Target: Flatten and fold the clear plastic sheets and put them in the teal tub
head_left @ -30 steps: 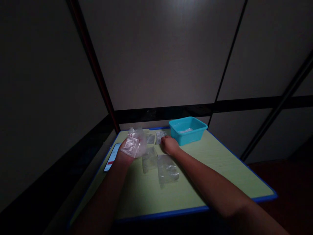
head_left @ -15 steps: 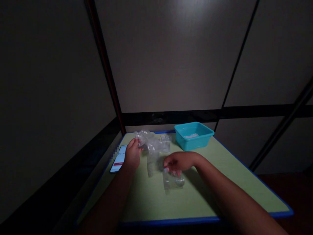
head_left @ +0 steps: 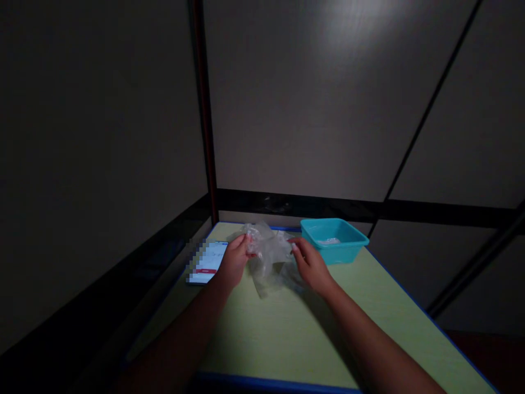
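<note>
Grip state: the left hand (head_left: 234, 264) is closed on the left edge of a crumpled clear plastic bag (head_left: 268, 256), thumb and fingertips pinching the film. The right hand (head_left: 314, 267) has its fingertips closed on the right edge of the same bag, fingers curled and the palm turned inward. The bag is stretched loosely between the two hands, its lower part hanging down to the green desk (head_left: 287, 334) near the far edge. A phone (head_left: 208, 261) with a lit screen lies flat on the desk just left of the left hand. A teal plastic tub (head_left: 342, 253) stands on the desk just beyond the right hand, with something pale inside; lighting is too dim to identify it.
</note>
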`<state>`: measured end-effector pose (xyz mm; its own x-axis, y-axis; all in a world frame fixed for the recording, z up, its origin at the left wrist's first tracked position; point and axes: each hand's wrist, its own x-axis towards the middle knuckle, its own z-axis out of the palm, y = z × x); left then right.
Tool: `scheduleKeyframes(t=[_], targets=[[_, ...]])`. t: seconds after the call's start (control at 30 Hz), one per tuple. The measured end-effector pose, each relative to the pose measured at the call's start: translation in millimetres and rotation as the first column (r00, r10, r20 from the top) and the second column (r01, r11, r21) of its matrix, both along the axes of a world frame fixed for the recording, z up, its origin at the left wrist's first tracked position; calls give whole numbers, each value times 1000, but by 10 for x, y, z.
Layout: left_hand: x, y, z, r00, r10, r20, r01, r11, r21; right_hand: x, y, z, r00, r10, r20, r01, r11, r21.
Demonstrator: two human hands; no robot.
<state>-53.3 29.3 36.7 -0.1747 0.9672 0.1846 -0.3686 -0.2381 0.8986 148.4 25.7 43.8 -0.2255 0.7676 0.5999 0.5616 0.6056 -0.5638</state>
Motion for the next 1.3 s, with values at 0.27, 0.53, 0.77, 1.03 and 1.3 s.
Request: scheduleKeyframes(t=[0.27, 0.53, 0.77, 1.03, 1.3], targets=[[186, -168, -3, 935, 34, -354, 12, 992, 126, -185, -378, 107, 988, 136, 68, -148, 964, 222], [219, -211, -14, 952, -172, -252, 199, 976, 87, -274, -224, -67, 981, 190, -48, -192, 979, -60], [115, -88, -52, 994, -92, 53, 93, 996, -8, -167, -146, -16, 992, 115, -46, -112, 992, 58], [-102, 46, 45, 936, 33, 350, -5, 997, -81, 58, -26, 101, 986, -87, -142, 120, 962, 244], [-315, 85, 166, 838, 56, 543, 20, 991, -134, 65, -90, 116, 995, 102, -8, -102, 993, -58]])
